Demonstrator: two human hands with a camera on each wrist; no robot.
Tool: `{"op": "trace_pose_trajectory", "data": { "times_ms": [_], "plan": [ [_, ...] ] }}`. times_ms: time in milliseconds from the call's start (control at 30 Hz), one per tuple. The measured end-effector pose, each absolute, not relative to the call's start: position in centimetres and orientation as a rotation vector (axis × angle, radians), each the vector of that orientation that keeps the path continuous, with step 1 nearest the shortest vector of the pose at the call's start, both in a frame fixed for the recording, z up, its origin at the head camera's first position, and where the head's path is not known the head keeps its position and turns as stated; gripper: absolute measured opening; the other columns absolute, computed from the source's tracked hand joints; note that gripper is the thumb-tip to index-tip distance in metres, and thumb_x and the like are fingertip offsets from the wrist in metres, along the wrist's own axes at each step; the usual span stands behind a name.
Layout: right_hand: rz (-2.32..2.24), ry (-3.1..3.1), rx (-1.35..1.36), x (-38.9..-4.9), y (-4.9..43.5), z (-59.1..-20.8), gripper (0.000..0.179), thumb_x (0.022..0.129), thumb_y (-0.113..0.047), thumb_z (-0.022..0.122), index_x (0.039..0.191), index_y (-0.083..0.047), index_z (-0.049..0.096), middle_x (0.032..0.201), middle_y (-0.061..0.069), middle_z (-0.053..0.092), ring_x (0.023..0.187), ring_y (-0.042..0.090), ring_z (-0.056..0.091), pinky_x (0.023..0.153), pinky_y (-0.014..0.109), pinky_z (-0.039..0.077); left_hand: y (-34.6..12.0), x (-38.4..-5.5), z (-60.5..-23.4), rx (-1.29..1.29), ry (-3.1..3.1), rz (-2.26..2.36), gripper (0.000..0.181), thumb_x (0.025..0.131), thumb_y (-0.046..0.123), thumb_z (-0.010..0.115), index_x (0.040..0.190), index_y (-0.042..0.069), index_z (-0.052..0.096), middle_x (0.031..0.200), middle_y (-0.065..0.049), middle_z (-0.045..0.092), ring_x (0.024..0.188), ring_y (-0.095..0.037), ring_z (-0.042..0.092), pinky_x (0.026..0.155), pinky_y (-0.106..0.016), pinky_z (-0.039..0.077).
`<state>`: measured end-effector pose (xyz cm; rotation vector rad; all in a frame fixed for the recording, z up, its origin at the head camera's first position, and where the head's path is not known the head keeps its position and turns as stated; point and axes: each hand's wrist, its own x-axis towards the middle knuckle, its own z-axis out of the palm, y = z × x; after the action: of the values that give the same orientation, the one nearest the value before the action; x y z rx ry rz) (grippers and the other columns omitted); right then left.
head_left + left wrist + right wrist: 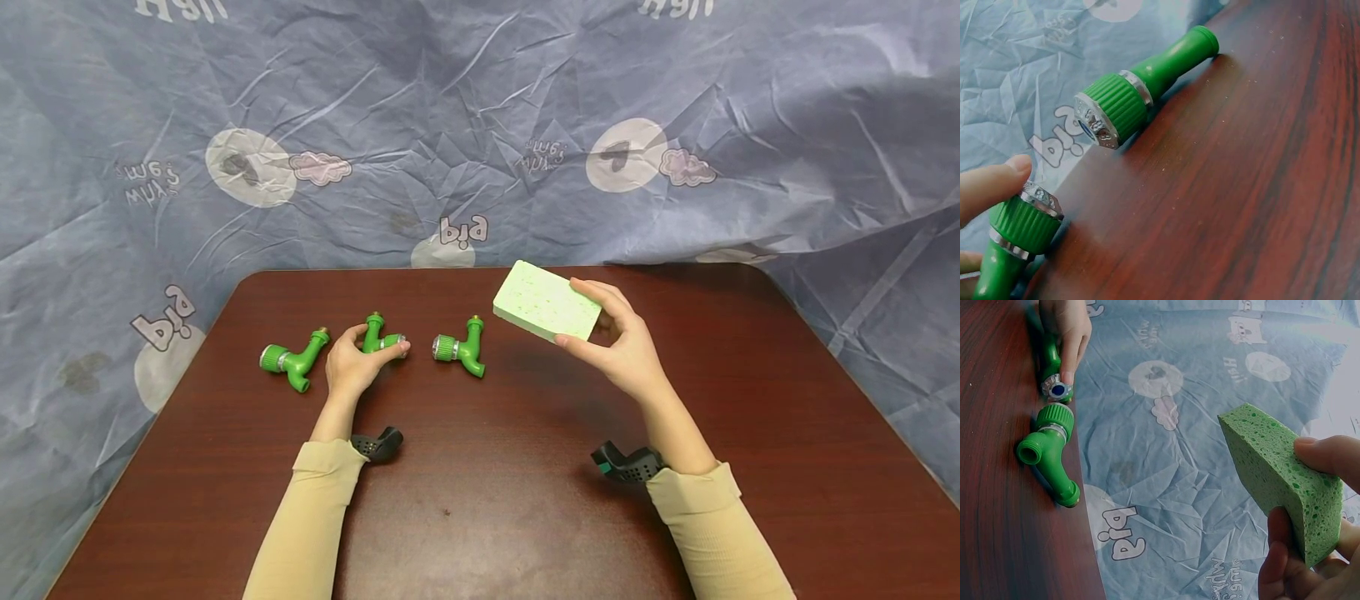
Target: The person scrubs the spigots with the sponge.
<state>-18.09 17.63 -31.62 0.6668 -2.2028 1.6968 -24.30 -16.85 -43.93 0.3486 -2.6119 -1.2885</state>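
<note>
Three ribbed-knobbed green taps (303, 362), left fingers (392, 352) pinching the middle; one porous sponge block (542, 298), rightmost tap's (472, 346) two o'clock, gripped by right fingers (606, 295).

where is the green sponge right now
In the head view, the green sponge is right of centre, held above the table by the right hand, just right of the rightmost green tap.

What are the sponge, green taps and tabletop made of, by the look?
Sponge: likely cellulose or foam, matte; open pores cover its faces.
Green taps: probably plastic, glossy; smooth, even colour with highlights. Their silver end caps look chromed; metal or plated plastic, can't tell.
Tabletop: wood-look, satin sheen; dark streaky grain, veneer or laminate unclear.
</note>
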Motion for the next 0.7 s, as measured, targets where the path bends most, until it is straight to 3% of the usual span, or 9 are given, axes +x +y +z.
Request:
{"op": "trace_pose_trajectory", "data": {
  "times_ms": [167, 400, 700],
  "plan": [
    [1.695, -2.213, 0.659, -18.1, 17.6, -31.62, 0.064, 0.071, 0.015, 0.071, 0.13, 0.008, 0.048, 0.128, 0.019, 0.044, 0.083, 0.011, 0.055, 0.064, 0.02, 0.046, -16.96, -24.4, -44.07, 0.342, -2.586, -1.311, 0.082, 0.067, 0.05, 0.079, 0.132, 0.009, 0.052, 0.12, -0.013, 0.057, 0.105, -0.029, 0.052, 0.09, -0.044, 0.041],
    [1.702, -2.211, 0.671, -18.16, 17.55, -31.65, 0.063, 0.071, 0.015, 0.071, 0.13, 0.007, 0.049, 0.129, 0.019, 0.044, 0.084, 0.012, 0.055, 0.064, 0.017, 0.045, -17.11, -24.38, -44.17, 0.353, -2.6, -1.233, 0.082, 0.067, 0.054, 0.078, 0.131, 0.009, 0.053, 0.121, -0.012, 0.058, 0.108, -0.031, 0.049, 0.097, -0.05, 0.03],
    [1.706, -2.22, 0.674, -18.13, 17.53, -31.74, 0.064, 0.072, 0.014, 0.071, 0.131, 0.006, 0.048, 0.13, 0.019, 0.044, 0.085, 0.012, 0.055, 0.064, 0.016, 0.045, -17.24, -24.34, -44.2, 0.348, -2.484, -1.304, 0.082, 0.066, 0.049, 0.081, 0.132, 0.009, 0.052, 0.128, -0.009, 0.056, 0.111, -0.028, 0.051, 0.097, -0.045, 0.035]
  ]
}}
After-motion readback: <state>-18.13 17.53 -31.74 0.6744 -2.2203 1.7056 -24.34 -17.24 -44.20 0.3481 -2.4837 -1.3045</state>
